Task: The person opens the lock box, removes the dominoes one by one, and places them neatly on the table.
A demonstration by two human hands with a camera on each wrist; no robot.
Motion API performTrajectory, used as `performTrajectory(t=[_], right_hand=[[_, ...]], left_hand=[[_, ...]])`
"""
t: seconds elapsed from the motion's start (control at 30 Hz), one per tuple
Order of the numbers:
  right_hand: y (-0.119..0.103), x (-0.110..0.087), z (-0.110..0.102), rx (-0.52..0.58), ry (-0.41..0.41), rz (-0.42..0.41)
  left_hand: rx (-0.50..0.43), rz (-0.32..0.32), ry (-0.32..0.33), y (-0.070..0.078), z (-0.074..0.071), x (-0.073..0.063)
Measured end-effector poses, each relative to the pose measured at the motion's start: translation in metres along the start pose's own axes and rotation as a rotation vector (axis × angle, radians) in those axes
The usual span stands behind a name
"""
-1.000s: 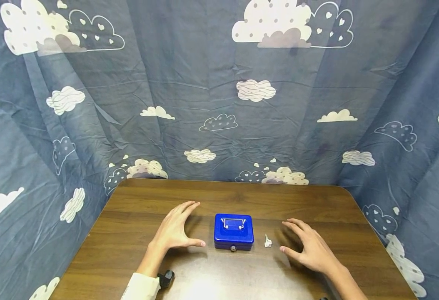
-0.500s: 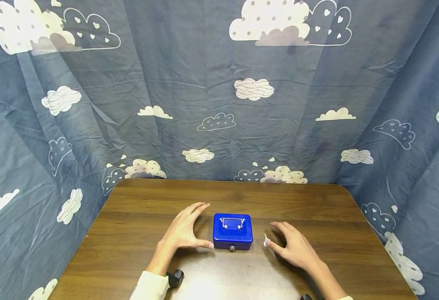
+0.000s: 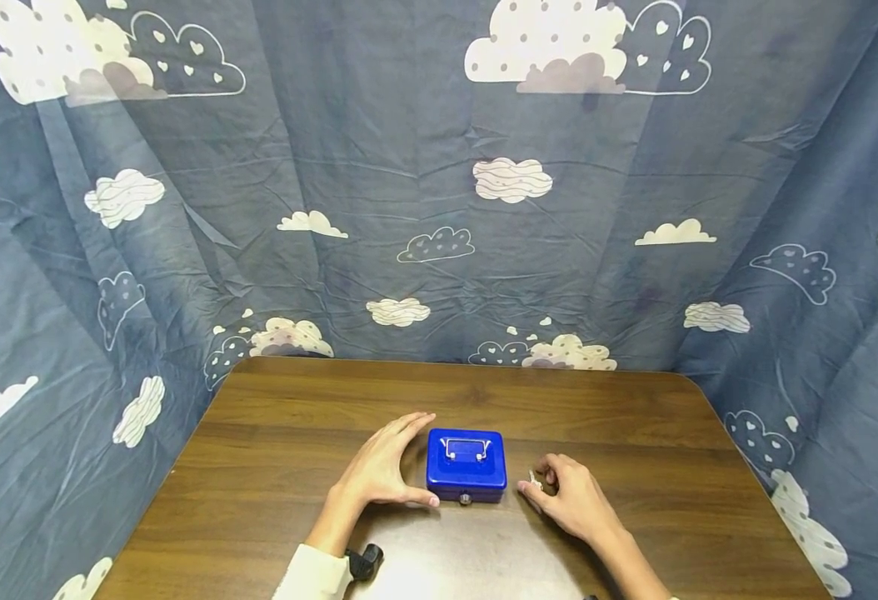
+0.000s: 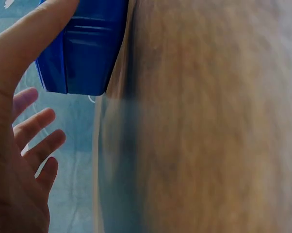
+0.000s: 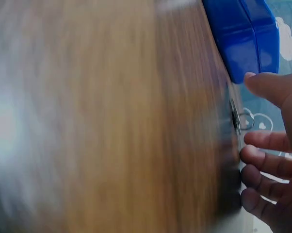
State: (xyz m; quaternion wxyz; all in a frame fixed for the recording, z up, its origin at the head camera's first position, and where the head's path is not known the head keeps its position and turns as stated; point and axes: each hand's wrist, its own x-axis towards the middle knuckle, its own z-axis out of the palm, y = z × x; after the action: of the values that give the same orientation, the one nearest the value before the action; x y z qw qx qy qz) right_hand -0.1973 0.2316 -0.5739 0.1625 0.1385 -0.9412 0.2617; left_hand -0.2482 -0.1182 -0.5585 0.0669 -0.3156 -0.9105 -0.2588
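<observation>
A blue metal cash box [image 3: 466,479] stands closed on the wooden table, with a wire handle on its lid and a round lock on its front. My left hand [image 3: 375,473] is at the box's left side, thumb by the front corner and fingers spread toward the back; the left wrist view shows the thumb [image 4: 27,36] overlapping the box. Small keys [image 5: 235,116] on a ring lie just right of the box. Over them is my right hand [image 3: 577,502], its thumb and bent fingers on either side of the keys, with a gap between.
The brown wooden table [image 3: 634,417] reaches back to a blue-grey curtain [image 3: 439,167] with a cloud print, which also hangs at both sides. A black wrist strap [image 3: 364,562] sits below the left hand, by a pale sleeve [image 3: 313,573].
My left hand has moved right, up to the box. My right hand has come left from farther off and now stands around the keys, its fingers more bent.
</observation>
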Motion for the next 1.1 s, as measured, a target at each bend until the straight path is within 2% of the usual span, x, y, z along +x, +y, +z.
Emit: performTrajectory(t=[0.13,0.33,0.63,0.87,1.1], right_hand=[[-0.003,0.0,0.001,-0.017,-0.005,0.011],[-0.005,-0.001,0.0,-0.008,-0.014,0.047],[-0.007,-0.002,-0.002,0.072,-0.069,0.212],[-0.01,-0.002,-0.007,0.121,-0.108,0.294],[-0.011,-0.003,-0.009,0.151,-0.128,0.311]], left_hand=[[-0.037,0.054,-0.014,0.001,0.003,0.003],[-0.092,0.066,-0.025,0.005,0.01,0.005],[-0.139,0.095,-0.003,0.006,0.012,0.005],[-0.181,0.064,-0.028,0.005,0.015,0.006],[-0.223,0.046,-0.014,0.004,0.019,0.005]])
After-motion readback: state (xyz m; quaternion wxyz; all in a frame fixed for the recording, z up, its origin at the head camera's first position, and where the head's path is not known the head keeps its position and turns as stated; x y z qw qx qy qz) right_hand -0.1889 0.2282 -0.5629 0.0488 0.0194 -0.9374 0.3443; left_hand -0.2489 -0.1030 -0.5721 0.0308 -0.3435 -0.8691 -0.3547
